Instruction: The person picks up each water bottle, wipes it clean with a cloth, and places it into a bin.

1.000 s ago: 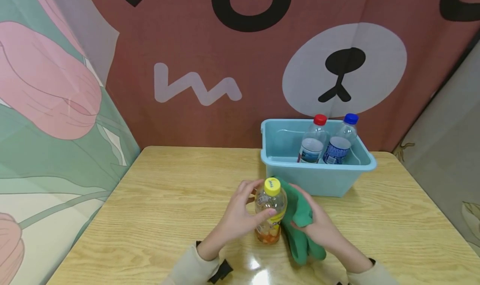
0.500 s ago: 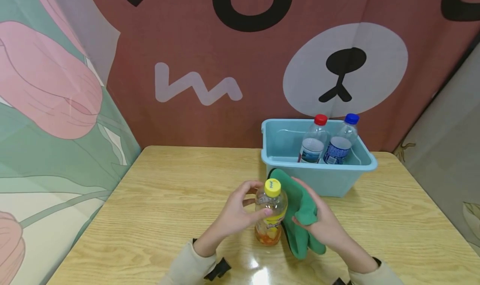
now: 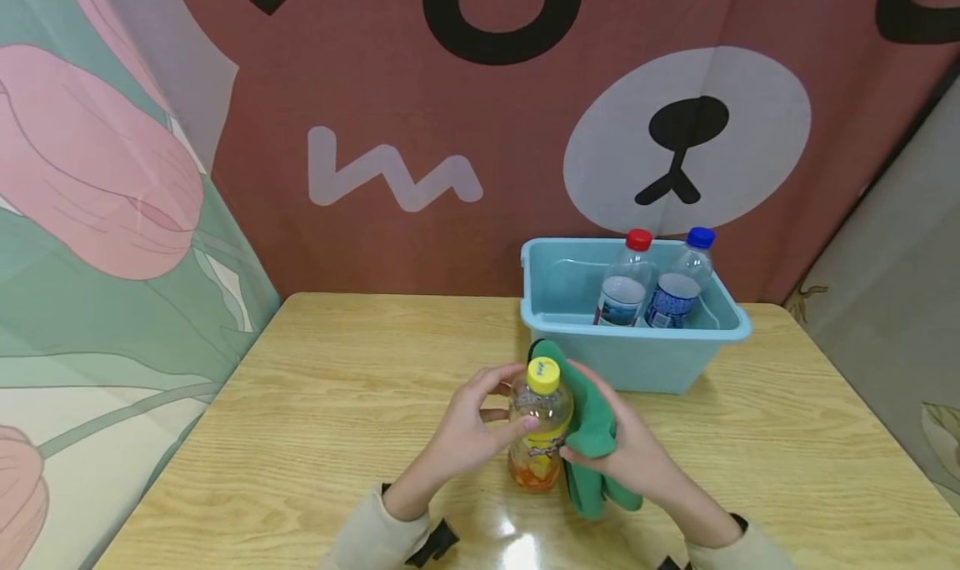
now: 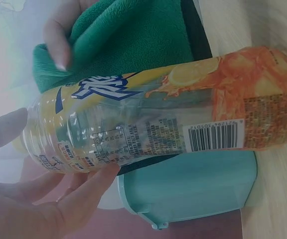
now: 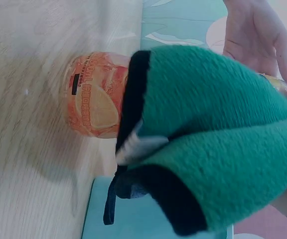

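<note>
A clear plastic bottle (image 3: pixel 534 470) with a yellow cap (image 3: pixel 543 375) and an orange-and-yellow label stands upright on the table. My left hand (image 3: pixel 477 427) holds it by its upper part, thumb on the near side and fingers around the far left. In my right hand (image 3: pixel 636 453) is a folded green cloth (image 3: pixel 592 424), gripped between thumb and fingers and lying against the bottle's right side. The left wrist view shows the bottle's barcode (image 4: pixel 214 135) facing that camera. From the right wrist, the black-edged cloth (image 5: pixel 218 94) hides much of the bottle and the right fingers.
Behind the cloth, a light blue bin (image 3: pixel 630 362) stands at the table's back right. Inside it lean a red-capped bottle (image 3: pixel 624 295) and a blue-capped bottle (image 3: pixel 675 299). A printed curtain (image 3: pixel 375 245) hangs along the table's (image 3: pixel 337 362) back edge.
The right hand and cloth shifted slightly right and then back left, closer to the bottle. The left hand has stayed on the bottle, which keeps nearly the same place.
</note>
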Tool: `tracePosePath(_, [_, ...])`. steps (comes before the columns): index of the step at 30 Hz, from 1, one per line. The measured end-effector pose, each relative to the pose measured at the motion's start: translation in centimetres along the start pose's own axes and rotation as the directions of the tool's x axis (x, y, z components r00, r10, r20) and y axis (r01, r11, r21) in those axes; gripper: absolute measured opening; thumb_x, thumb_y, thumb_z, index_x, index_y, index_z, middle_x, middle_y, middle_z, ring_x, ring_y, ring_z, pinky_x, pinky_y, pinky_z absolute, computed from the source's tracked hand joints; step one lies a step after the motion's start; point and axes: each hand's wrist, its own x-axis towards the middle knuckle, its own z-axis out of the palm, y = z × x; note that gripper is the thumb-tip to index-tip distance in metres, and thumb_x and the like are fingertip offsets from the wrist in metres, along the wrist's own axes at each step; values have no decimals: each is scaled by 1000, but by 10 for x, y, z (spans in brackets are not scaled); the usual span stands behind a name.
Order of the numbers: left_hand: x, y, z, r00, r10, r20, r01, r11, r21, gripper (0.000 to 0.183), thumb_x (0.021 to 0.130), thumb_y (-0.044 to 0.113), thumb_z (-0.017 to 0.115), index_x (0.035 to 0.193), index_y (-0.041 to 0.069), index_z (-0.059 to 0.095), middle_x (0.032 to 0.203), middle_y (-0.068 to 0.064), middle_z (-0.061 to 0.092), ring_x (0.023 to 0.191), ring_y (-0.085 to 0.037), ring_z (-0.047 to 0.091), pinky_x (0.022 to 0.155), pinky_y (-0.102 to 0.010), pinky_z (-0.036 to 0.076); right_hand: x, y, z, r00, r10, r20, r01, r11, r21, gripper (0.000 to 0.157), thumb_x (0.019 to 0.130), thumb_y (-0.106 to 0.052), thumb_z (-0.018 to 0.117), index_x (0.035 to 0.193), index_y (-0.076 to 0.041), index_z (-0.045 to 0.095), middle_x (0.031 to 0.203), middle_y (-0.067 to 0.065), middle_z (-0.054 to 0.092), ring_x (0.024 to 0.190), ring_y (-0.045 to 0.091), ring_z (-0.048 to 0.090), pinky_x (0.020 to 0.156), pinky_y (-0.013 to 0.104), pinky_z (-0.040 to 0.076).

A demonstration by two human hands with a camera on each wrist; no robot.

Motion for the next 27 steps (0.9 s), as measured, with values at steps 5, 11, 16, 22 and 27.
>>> tracePosePath(5, [1, -1, 1, 1000, -7, 1, 7, 1000, 7, 55, 78, 10, 72, 127, 2, 48, 112, -17, 52, 102, -32, 52, 77, -32, 53, -1, 1, -3, 995, -30, 91, 25, 998, 58, 88, 78, -39, 71, 146, -21, 19, 144, 20, 26, 125, 45, 29, 94, 66, 27])
tracePosePath(11, [0, -2, 1, 1000, -11, 3, 11, 1000, -4, 55, 78, 11, 71, 127, 1, 48, 114, -19, 51, 103, -34, 51, 78, -36, 53, -2, -3, 0, 998, -14, 67, 6, 994, 108, 63, 94, -40, 46, 146, -16, 19, 148, 18, 19, 130, 46, 17, 95, 71, 14])
tracePosePath(16, [0, -1, 1, 1000, -8, 5, 8, 1000, 11, 54, 79, 13, 71, 127, 2, 48, 113, -18, 51, 103, -33, 51, 78, -32, 53, 0, -2, 8, 999, 21, 41, -25, 994, 104, 71, 88, -8, 59, 145, -17, 19, 144, 17, 28, 121, 35, 41, 93, 45, 42])
tracePosePath(22, [-1, -1, 0, 1000, -17, 1, 17, 1000, 12, 54, 79, 13, 71, 127, 3, 49, 111, -15, 51, 104, -31, 50, 78, -31, 52, 1, 0, 13, 999, 20, 36, -24, 993, 117, 82, 81, -5, 67, 145, -14, 17, 135, 18, 40, 105, 20, 55, 81, 31, 51])
tracePosePath(27, [-1, -1, 0, 1000, -16, 3, 16, 1000, 8, 53, 79, 13, 71, 127, 4, 49, 111, -15, 51, 104, -31, 50, 77, -29, 52, 1, 0, 13, 999, 38, 35, -42, 992, 116, 84, 79, -6, 69, 145, -14, 18, 133, 17, 42, 103, 17, 56, 81, 31, 51])
